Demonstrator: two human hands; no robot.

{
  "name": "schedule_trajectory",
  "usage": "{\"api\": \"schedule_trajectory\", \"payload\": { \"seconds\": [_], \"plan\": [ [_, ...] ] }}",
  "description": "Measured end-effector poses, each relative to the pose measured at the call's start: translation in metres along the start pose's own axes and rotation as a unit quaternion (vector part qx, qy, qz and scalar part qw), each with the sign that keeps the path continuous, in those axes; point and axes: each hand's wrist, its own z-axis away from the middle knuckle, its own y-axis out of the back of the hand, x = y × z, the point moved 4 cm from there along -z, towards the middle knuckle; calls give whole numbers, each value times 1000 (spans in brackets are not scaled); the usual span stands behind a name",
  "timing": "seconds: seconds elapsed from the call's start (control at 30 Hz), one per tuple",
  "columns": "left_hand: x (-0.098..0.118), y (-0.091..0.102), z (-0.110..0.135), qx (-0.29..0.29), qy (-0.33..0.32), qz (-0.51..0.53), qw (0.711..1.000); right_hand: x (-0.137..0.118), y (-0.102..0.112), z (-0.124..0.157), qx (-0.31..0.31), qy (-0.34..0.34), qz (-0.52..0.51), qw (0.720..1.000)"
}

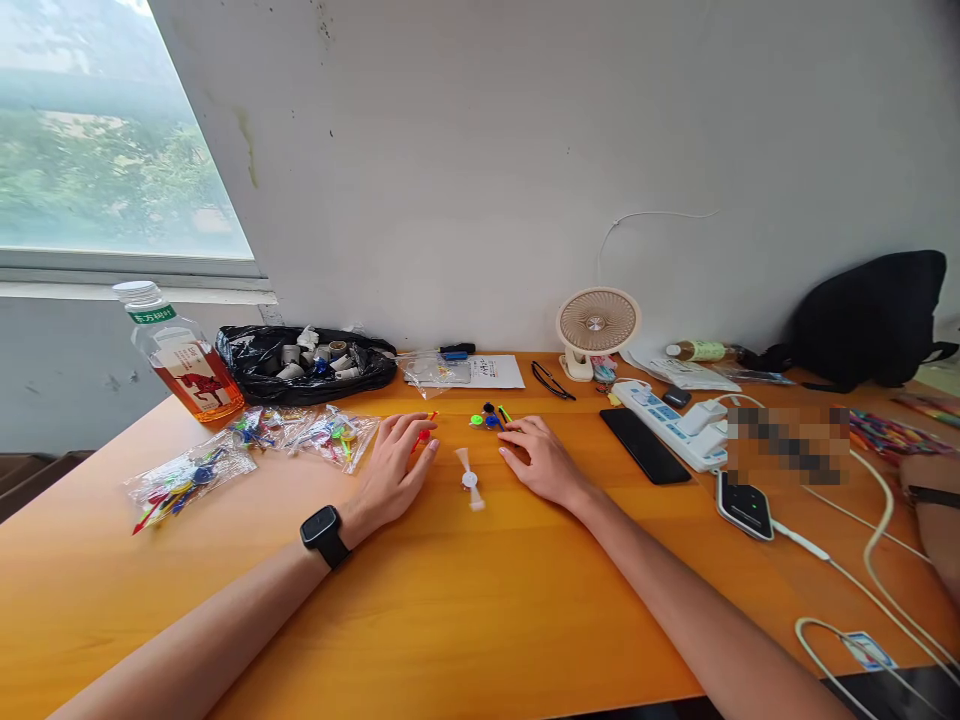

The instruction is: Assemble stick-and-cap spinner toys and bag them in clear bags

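Between my hands a small white spinner [469, 480] stands on the wooden table [442, 620], its two blades smeared by motion. My left hand [397, 462], with a black watch [324, 530] on the wrist, lies palm down to the left of it, fingers spread. A small red and orange plastic piece [423, 436] shows partly under those fingers. To the right of the spinner my right hand [546, 460] rests on the table, fingers loosely stretched. Close to its fingertips lie several small green, blue and black plastic pieces [491, 422] and thin sticks. Neither hand touches the spinner.
Clear bags of coloured parts [193, 474] lie at left, beside a tea bottle [184, 350] and a black plastic bag [247, 365]. Behind are papers [499, 372], glasses [551, 380] and a fan [598, 322]. At right are a phone [643, 445], power strip [667, 425], cables and another person's arm [930, 510].
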Motion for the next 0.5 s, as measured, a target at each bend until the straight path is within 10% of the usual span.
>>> {"api": "schedule_trajectory", "payload": {
  "seconds": [0.5],
  "plan": [
    [-5, -4, 0, -15, 22, 16, 1000, -6, 1, 2, -27, -38, 103, 994]
  ]
}}
